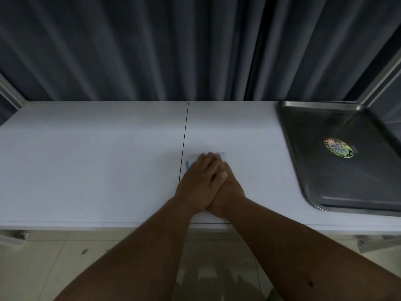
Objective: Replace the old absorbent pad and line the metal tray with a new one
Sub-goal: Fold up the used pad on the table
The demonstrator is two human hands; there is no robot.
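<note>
both hands lie flat on the folded pad [223, 155] at mid bench [86, 159], left hand [200, 183] overlapping right hand [227, 192], fingers straight and pressing (nothing gripped); the metal tray [303, 170] sits well apart at the right.

The left hand [200, 181] lies over the right hand [227, 192], hiding most of its fingers. Both hands cover nearly all of a folded pale-blue pad [191, 160]; only its far edge and left corner show. The tray [308, 183] is cut off at the right edge, and the print on its round sticker [338, 148] is too blurred to read.
</note>
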